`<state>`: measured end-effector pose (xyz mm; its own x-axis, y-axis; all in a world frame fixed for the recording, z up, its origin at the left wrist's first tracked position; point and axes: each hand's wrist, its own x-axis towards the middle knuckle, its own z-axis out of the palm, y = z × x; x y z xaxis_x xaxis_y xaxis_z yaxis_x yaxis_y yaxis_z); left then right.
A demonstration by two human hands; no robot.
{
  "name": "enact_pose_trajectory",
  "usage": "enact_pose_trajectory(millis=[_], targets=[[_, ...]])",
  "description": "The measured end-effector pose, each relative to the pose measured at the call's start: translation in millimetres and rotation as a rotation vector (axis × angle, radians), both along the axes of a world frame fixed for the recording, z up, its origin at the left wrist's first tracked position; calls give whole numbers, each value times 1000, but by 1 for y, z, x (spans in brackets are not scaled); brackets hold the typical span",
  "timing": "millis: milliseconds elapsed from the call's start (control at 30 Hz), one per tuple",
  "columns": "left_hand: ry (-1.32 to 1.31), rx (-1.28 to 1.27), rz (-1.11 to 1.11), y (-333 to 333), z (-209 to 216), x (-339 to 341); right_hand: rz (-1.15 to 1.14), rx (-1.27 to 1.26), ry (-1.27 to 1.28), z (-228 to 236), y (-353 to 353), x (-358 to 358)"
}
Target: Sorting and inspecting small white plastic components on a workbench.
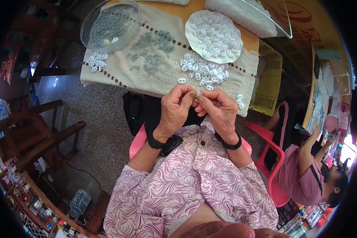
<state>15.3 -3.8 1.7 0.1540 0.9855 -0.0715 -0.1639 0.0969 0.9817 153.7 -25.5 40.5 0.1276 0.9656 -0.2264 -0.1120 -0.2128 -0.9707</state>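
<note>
My left hand (173,111) and my right hand (221,113) meet just off the near edge of the cloth. Their thumbs and forefingers pinch a small white plastic piece (198,94), mostly hidden by the fingertips. Beyond them, a loose pile of oval white plastic pieces with two holes (205,69) lies on the beige cloth (119,67). More such pieces fill a scalloped white plate (189,33). Small grey parts (152,65), too fine to name, lie in heaps to the left. Others fill a clear round tub (83,31), with a white piece on top.
A small group of white pieces (97,61) sits at the cloth's left; several more (240,101) lie near its right edge. A yellow crate (267,83) stands right of the table. Another person (297,174) sits at right beside a red plastic chair (271,158). Wooden chairs (39,131) stand left.
</note>
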Motion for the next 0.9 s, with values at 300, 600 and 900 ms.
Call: enact_pose_trajectory(millis=[300, 600, 900], targets=[[51, -10, 16, 0, -1, 2, 46, -57, -95, 7, 8, -2], [-408, -176, -123, 6, 14, 8, 15, -73, 265, 31, 33, 35], [-495, -290, -626, -12, -8, 29, 2, 28, 570, 56, 50, 39]])
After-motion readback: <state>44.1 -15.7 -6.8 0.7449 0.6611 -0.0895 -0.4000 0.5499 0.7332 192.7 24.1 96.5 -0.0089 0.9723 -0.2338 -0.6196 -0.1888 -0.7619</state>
